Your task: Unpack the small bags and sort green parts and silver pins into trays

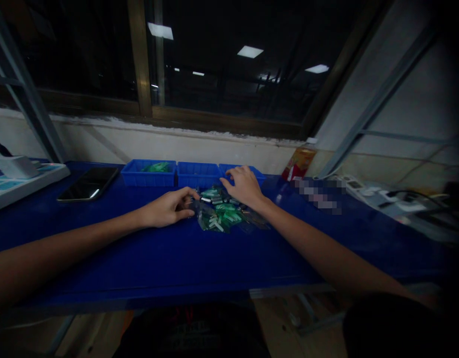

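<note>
A heap of small clear bags (224, 216) holding green, white and dark pieces lies on the blue table. At the heap's left edge is my left hand (168, 208), its fingers curled and its thumb apart from them. No held thing shows in it, though its fingertips are close to the plastic. Over the far right side of the heap, my right hand (244, 186) is bent at the fingers, with a gap between thumb and forefinger and nothing visible in it. It partly covers the right blue bin (259, 175). The pieces are too dim to name.
Beside that bin stand a middle blue bin (197, 174) and a left one (129, 178) containing green pieces (157, 167). A phone (89, 184) and power strip (46, 174) lie left. A drink bottle (299, 161) and cabled sockets (408, 203) are at right.
</note>
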`<action>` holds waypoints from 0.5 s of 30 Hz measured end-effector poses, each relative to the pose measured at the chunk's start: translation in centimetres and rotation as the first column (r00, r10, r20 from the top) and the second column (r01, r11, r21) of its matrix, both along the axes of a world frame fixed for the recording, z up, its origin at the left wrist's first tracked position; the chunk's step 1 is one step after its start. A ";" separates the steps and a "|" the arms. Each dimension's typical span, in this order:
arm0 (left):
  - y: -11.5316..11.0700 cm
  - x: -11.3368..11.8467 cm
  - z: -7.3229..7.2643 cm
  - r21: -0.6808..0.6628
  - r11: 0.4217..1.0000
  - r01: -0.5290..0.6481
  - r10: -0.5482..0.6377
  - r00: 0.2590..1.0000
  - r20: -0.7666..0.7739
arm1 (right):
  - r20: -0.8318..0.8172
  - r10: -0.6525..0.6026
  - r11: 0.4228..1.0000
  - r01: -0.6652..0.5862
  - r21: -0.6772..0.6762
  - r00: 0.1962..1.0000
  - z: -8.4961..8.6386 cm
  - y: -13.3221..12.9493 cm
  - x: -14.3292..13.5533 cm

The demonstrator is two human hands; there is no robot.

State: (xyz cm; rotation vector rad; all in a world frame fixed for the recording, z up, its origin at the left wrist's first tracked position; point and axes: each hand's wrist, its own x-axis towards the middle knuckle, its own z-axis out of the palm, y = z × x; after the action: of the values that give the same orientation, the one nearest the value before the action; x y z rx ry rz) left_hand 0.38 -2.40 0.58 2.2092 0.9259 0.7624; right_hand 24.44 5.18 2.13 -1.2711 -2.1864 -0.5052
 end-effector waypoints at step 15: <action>-1.6 1.6 0.5 -0.125 0.984 -0.126 0.166 0.902 0.399 | -0.474 0.405 0.705 -0.597 -0.383 0.782 0.8 -7.2 -3.9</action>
State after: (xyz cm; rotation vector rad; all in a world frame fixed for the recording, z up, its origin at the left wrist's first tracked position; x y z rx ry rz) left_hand 1.99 -4.01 1.05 1.8099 0.8972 1.1721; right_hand 20.53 -2.05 2.98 -0.8167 -2.2791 0.5479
